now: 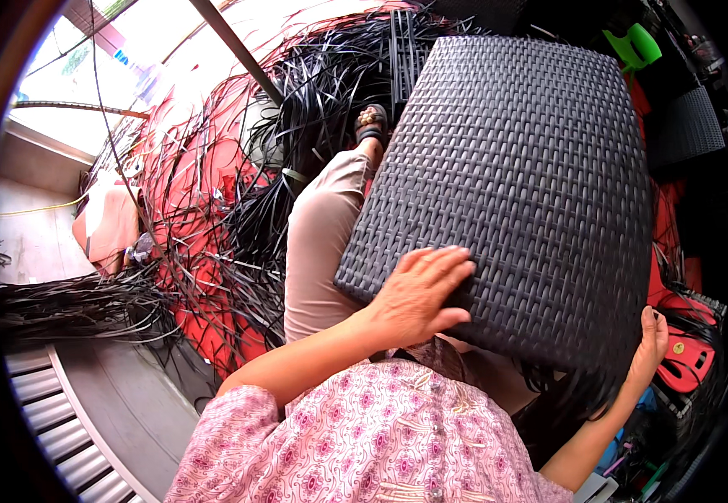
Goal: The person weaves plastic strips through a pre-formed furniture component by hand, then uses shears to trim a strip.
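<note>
A large dark grey woven wicker panel point(515, 193) slants across my lap, narrower at its far end. My left hand point(422, 293) rests flat on its near left part, fingers stretched out and thumb apart, holding nothing. At the panel's near right corner is my right hand point(650, 345). Its fingers point up and are bent together beside the edge; anything between them is too small or hidden to make out. Loose dark strips point(594, 390) hang from the panel's near edge, between my lap and my right forearm.
Heaps of black plastic strips point(313, 75) cover the red floor covering point(200, 331) at left. A strip bundle point(70, 306) lies near a slatted grey surface point(70, 419). At right are a red plastic piece point(686, 365), another woven panel point(686, 126) and a green plastic object point(634, 48).
</note>
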`<state>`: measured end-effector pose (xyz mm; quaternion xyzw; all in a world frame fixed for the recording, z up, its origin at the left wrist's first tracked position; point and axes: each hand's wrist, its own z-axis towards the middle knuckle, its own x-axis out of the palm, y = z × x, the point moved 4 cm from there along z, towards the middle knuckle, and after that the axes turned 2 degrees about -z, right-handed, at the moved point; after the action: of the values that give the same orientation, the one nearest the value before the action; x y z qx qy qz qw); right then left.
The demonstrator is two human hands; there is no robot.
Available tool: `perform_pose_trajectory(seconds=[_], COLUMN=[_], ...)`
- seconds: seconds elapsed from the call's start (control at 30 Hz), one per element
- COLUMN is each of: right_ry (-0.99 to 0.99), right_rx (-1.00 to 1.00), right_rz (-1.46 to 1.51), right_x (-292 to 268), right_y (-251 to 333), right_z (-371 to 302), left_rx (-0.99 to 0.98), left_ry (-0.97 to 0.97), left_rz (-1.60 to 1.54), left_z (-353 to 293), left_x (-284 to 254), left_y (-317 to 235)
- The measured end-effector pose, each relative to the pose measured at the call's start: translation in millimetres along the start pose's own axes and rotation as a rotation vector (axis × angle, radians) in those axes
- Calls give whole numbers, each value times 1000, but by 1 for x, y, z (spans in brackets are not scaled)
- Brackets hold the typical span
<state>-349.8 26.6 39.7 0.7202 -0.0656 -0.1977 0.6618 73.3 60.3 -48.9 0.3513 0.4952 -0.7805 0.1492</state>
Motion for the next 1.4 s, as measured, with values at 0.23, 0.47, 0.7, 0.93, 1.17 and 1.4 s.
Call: perform_pose_trajectory(seconds=[0.23, 0.47, 0.7, 0.93, 1.17, 1.4], right_ry=[32, 46, 15, 129, 198, 158], right_rx=[-28, 109, 238, 65, -272, -435], right_rz=[-25, 14, 227, 33, -519, -504], right_x=[14, 19, 33, 72, 119, 111], right_y=[10, 15, 24, 52, 12, -96], right_z=[-4, -5, -3, -11, -116, -163], left_rx=[-295, -425, -853, -1276, -1072, -799], left_ry=[-15, -285, -344, -333, -61, 62], left_rz=[105, 68, -230, -428, -797, -957], left_z=[-48, -40, -34, -87, -72, -59], left_x=[-6, -13, 9, 189, 211, 130], left_y=[47, 95, 150, 207, 195, 96])
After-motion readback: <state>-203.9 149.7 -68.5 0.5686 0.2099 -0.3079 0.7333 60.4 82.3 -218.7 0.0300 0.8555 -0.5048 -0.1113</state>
